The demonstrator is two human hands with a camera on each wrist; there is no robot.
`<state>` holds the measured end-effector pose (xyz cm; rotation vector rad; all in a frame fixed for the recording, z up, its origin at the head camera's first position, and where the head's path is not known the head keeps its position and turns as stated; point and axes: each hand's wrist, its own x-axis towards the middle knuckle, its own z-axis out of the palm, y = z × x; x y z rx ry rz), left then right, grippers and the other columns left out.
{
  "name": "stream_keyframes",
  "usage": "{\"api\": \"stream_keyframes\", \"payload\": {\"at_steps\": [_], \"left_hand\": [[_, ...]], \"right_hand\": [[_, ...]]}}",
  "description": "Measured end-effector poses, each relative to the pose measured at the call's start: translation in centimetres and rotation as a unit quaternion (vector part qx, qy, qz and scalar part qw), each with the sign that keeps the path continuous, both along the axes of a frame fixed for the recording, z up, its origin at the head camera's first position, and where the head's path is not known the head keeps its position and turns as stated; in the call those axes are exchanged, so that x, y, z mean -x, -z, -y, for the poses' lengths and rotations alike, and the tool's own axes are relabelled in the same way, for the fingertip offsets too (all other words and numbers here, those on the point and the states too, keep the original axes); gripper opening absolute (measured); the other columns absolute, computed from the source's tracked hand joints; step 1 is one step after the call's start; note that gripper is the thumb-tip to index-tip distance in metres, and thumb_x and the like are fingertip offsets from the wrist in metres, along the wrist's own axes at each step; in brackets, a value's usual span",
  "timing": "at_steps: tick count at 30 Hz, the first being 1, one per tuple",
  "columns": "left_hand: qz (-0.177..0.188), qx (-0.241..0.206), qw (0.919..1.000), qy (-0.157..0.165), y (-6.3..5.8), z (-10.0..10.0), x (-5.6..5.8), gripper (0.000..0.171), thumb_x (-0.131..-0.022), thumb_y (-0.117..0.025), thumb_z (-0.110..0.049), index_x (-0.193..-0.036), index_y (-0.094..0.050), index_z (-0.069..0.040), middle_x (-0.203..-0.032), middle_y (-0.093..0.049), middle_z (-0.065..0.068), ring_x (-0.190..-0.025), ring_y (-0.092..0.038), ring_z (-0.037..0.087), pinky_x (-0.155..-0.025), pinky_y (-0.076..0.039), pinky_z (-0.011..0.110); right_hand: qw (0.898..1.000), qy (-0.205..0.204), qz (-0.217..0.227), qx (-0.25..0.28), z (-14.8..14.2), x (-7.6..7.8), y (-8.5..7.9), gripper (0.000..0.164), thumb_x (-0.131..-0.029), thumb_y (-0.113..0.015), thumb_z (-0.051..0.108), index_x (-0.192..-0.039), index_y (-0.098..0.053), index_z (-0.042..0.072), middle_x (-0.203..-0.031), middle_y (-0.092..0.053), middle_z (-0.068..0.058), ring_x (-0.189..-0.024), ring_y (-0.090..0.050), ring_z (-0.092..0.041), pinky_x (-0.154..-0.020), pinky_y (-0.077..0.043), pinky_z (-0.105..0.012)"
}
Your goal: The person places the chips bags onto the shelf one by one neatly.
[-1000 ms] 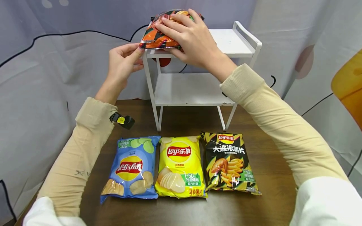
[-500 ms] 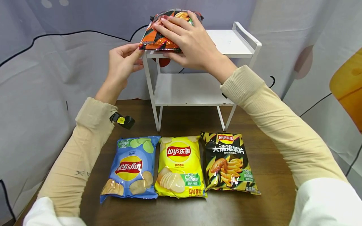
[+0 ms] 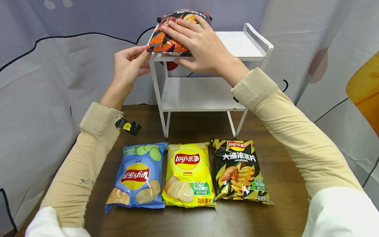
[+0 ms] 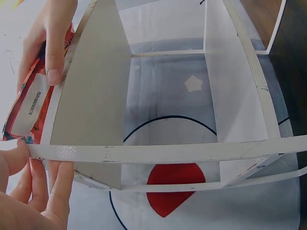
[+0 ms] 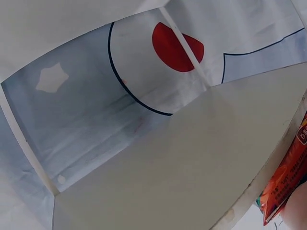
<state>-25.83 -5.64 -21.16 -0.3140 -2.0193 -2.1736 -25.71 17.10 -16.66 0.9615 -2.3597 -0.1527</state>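
On the top shelf of a white two-tier rack lies an orange-and-black chip bag, its near edge at the shelf's front rim. My right hand rests on the bag with fingers spread and fairly straight, the thumb low by the front rim. At the rack's top left corner, my left hand grips the frame. The left wrist view shows that hand with its thumb at the bag's corner and its fingers round the rail. A strip of the bag appears in the right wrist view.
A blue chip bag, a yellow one and a black one lie in a row on the brown table, in front of the rack. Behind hangs a pale curtain with a dark cable.
My right hand has slid slightly down and toward me over the orange-and-black bag, its thumb coming out from the bag's front edge. The left hand stays in place.
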Motion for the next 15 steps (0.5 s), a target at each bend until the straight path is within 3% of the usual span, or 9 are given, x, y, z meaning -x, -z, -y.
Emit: {"api": "stream_keyframes", "payload": {"at_steps": [15], "left_hand": [[-0.005, -0.001, 1.0000, 0.005, -0.08, 0.16, 0.06, 0.035, -0.086, -0.072, -0.019, -0.115, -0.067, 0.000, -0.083, -0.067, -0.004, -0.057, -0.061, 0.008, -0.058, -0.057, 0.016]], "right_hand": [[0.999, 0.024, -0.035, -0.005, 0.12, 0.36, 0.24, 0.063, -0.097, -0.043, 0.047, -0.153, -0.025, 0.025, -0.157, -0.030, -0.001, -0.147, -0.025, -0.021, -0.124, -0.001, -0.046]]}}
